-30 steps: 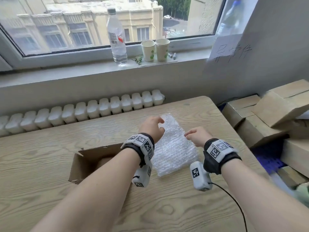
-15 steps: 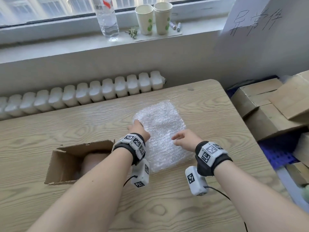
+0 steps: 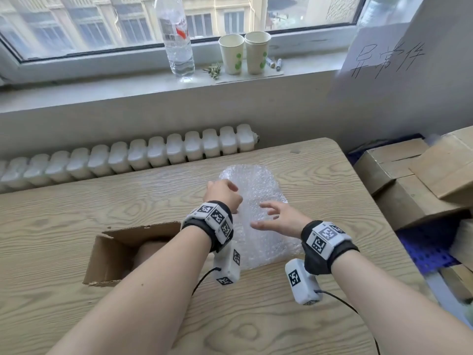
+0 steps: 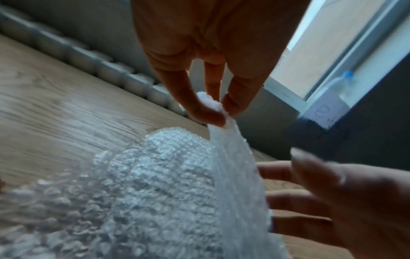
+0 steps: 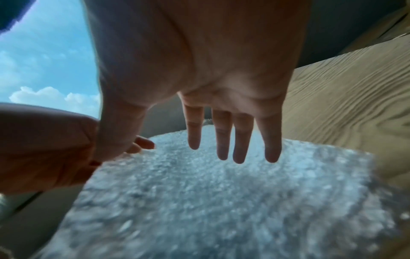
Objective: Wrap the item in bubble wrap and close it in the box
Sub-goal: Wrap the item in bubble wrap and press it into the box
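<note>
A clear sheet of bubble wrap lies in the middle of the wooden table. My left hand pinches its left edge between thumb and fingers and lifts that edge, plain in the left wrist view where the bubble wrap hangs from my left hand. My right hand hovers open over the sheet, fingers spread; the right wrist view shows my right hand above the bubble wrap. An open cardboard box lies to the left with a pale item inside, mostly hidden by my left forearm.
A radiator runs behind the table. On the windowsill stand a water bottle and two paper cups. Cardboard boxes are stacked to the right beside a blue crate. A handwritten paper sign hangs on the right wall.
My left hand has taken the sheet's left edge and lifted it. My right hand has opened and risen off the wrap. The head view has tilted up.
</note>
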